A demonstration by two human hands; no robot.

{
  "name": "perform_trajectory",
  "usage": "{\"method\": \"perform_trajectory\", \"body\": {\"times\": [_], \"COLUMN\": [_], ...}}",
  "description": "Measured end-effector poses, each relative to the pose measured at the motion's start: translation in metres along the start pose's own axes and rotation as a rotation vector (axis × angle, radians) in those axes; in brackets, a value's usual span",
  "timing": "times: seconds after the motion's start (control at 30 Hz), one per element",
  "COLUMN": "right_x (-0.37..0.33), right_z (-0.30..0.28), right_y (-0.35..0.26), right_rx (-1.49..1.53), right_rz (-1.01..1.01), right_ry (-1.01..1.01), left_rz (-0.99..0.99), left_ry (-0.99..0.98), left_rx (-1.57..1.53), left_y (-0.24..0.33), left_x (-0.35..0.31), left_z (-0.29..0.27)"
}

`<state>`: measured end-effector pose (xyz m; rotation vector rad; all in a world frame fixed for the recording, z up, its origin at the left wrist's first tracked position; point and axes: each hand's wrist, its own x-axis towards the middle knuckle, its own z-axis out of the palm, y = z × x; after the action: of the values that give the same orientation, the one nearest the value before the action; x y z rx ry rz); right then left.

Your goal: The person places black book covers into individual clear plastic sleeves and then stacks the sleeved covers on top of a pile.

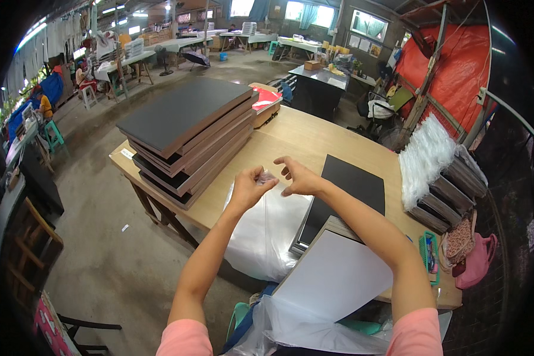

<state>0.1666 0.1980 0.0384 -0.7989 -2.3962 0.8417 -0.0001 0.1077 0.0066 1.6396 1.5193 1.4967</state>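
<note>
My left hand (249, 188) is closed in a pinch on a crumpled bit of clear plastic (268, 177). Just to its right, my right hand (301, 177) has its thumb and fingers curved apart, with nothing visible between them. Below both hands lies a pile of clear plastic bags (261, 231), hanging partly over the table's near edge. Under my right forearm rest flat black boards (362, 187). A pale grey-white panel (341, 276) leans at the near edge by my body, its lower end inside a loose clear plastic bag (296, 317).
A tall stack of dark-topped boards (190, 115) stands at the left of the wooden table (332, 133). To the right are plastic-wrapped bundles (430, 160), a green basket (428, 255) and a pink bag (479, 261). Other people (83, 77) sit at far-left tables.
</note>
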Motion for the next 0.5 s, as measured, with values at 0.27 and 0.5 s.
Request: {"method": "perform_trajectory", "body": {"times": [0.27, 0.5], "right_x": [0.006, 0.005], "right_z": [-0.011, -0.006], "right_y": [-0.015, -0.019], "right_rx": [0.055, -0.159], "right_rz": [0.066, -0.110], "right_ry": [0.004, 0.171], "left_rz": [-0.092, 0.175], "left_ry": [0.125, 0.205], "left_rx": [-0.358, -0.160], "left_y": [-0.007, 0.004], "left_x": [-0.014, -0.003], "left_z": [0.001, 0.017]}}
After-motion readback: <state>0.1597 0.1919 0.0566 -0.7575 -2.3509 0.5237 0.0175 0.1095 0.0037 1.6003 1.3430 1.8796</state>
